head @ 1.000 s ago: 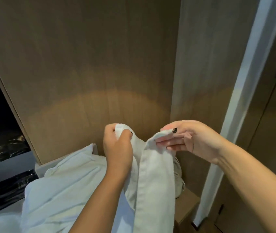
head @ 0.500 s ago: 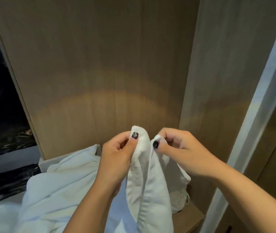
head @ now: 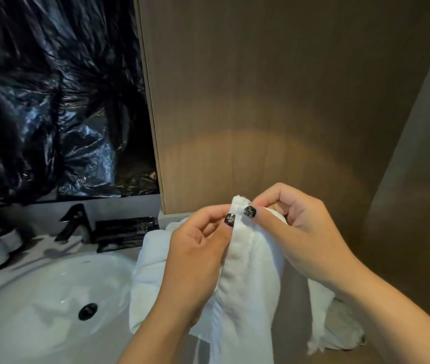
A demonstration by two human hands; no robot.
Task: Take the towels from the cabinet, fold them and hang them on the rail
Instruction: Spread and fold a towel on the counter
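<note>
A white towel (head: 248, 290) hangs down in front of me, its top edges brought together. My left hand (head: 195, 258) pinches the top edge between thumb and fingers. My right hand (head: 295, 227) pinches the same top corner right beside it, thumbs almost touching. More white towel cloth (head: 150, 264) lies bunched behind my left hand at the sink's right edge. The wooden cabinet panel (head: 274, 114) stands behind the hands. No rail is visible.
A white round sink (head: 38, 298) with a dark drain (head: 88, 311) lies at lower left, with a black tap (head: 74, 224) and a black tray (head: 124, 232) behind it. Black plastic sheeting (head: 51, 101) covers the wall above. Another wooden panel (head: 418, 179) stands at right.
My hands came together, bringing the towel's two top corners side by side. The view swung left, so the sink and tap came into sight.
</note>
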